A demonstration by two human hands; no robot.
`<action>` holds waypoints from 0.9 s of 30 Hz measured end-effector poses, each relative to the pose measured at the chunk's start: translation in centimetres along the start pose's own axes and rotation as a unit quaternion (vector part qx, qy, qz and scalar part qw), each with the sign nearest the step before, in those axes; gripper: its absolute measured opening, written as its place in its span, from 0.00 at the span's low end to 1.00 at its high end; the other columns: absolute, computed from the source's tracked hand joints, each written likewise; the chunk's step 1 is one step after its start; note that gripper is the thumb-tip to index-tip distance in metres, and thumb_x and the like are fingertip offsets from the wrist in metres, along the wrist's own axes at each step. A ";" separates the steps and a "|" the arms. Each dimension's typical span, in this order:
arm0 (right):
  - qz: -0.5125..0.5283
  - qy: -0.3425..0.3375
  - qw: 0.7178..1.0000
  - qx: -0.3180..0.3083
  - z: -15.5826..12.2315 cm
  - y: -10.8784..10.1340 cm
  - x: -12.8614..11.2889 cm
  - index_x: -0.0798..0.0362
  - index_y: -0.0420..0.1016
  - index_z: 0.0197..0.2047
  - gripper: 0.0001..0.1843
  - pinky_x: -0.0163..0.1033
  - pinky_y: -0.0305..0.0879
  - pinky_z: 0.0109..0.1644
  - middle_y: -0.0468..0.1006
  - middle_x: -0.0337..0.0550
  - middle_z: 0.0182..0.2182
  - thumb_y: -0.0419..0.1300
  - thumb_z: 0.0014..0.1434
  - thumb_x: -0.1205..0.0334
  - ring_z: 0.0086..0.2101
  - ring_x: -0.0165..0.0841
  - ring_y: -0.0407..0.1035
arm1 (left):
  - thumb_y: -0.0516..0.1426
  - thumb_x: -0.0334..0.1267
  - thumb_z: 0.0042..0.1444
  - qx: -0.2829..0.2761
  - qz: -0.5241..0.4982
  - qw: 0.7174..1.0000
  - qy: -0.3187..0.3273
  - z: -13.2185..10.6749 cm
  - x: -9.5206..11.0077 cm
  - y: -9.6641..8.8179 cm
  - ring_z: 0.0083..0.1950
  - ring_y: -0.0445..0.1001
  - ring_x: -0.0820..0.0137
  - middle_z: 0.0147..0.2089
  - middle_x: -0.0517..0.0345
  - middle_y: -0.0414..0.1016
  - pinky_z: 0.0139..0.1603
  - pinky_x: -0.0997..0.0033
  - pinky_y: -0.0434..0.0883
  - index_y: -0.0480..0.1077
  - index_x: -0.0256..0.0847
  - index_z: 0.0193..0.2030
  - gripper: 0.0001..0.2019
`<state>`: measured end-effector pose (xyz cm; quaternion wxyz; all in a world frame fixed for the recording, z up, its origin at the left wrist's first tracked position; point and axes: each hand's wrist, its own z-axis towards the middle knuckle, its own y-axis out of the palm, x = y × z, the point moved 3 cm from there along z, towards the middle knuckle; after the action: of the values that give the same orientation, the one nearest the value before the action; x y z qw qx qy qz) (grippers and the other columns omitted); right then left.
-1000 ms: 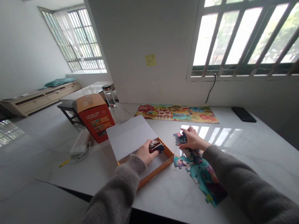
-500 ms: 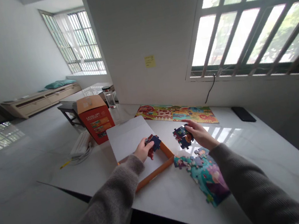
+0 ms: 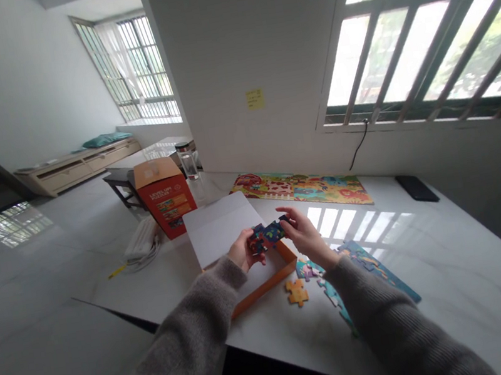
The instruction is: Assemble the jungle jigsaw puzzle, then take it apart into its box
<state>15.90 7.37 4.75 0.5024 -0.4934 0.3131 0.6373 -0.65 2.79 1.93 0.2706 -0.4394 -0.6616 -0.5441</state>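
The left hand [image 3: 244, 252] and right hand [image 3: 306, 235] are close together above an open orange tray [image 3: 267, 291], both pinching a small joined cluster of puzzle pieces [image 3: 267, 234]. The cluster is dark blue with teal and red patches. The left hand's fingers curl around its left end, while the right hand's thumb and fingertips press on its right end. Grey knit sleeves [image 3: 394, 317] cover both forearms.

A white lid [image 3: 222, 230] lies against the far side of the tray. Just to the right of the tray's near corner, a loose orange piece [image 3: 297, 291] rests on the white surface [image 3: 463, 268]. A few small pieces [image 3: 306, 269] sit beside the tray, and a teal puzzle section [image 3: 372, 266] runs under the right forearm, partly hidden by the sleeve.

Farther off, a long colourful puzzle [image 3: 301, 189] lies flat near the wall. To the far left, an orange box [image 3: 168, 207] stands upright, with a glass tumbler [image 3: 188, 161] behind it. A white cable bundle [image 3: 143, 245] lies left of the lid, and a dark phone [image 3: 416, 188] lies at the far right.
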 end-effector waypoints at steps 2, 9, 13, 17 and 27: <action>-0.012 -0.016 1.000 0.005 0.0 0.1 -0.2 0.52 0.67 0.57 0.22 0.34 0.63 0.30 0.64 0.35 0.32 0.57 0.61 0.55 0.28 0.28 0.64 | 0.54 0.49 0.62 -0.016 0.019 1.000 0.007 0.0 -0.2 0.1 0.18 0.70 0.69 0.29 0.57 0.72 0.16 0.69 0.70 0.60 0.39 0.51 0.18; -0.216 -0.174 0.961 0.022 -1.8 0.6 -3.4 0.50 0.72 0.50 0.12 0.38 0.66 0.42 0.75 0.43 0.35 0.52 0.67 0.59 0.35 0.34 0.70 | 0.65 0.37 0.51 0.000 0.099 0.992 0.079 0.2 -0.5 -0.3 0.17 0.66 0.73 0.28 0.64 0.69 0.13 0.72 0.68 0.58 0.40 0.51 0.24; -0.286 -0.169 0.942 0.044 -2.3 0.8 -3.9 0.50 0.69 0.53 0.14 0.35 0.63 0.35 0.73 0.37 0.27 0.52 0.68 0.56 0.26 0.31 0.67 | 0.62 0.34 0.50 0.006 0.075 0.994 0.085 -0.2 0.0 0.1 0.20 0.69 0.70 0.28 0.62 0.70 0.14 0.72 0.69 0.58 0.41 0.51 0.23; -0.307 -0.119 0.944 0.007 -2.0 1.6 -3.2 0.51 0.70 0.49 0.14 0.34 0.58 0.30 0.71 0.34 0.23 0.56 0.66 0.52 0.24 0.31 0.64 | 0.59 0.37 0.50 -0.035 -0.015 0.997 0.062 -0.7 0.1 0.7 0.23 0.72 0.66 0.28 0.60 0.70 0.16 0.70 0.70 0.59 0.41 0.53 0.23; -0.019 -0.017 0.999 0.046 -0.8 0.9 -1.6 0.49 0.67 0.52 0.21 0.39 0.65 0.34 0.72 0.43 0.34 0.47 0.55 0.67 0.34 0.36 0.67 | 0.58 0.33 0.48 0.011 0.072 0.996 0.056 -0.4 -0.1 0.2 0.16 0.66 0.73 0.28 0.64 0.69 0.13 0.75 0.64 0.55 0.42 0.55 0.27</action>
<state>15.30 5.85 5.97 0.5420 -0.4650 0.3238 0.6206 -0.42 2.39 2.03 0.3506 -0.4517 -0.6181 -0.5394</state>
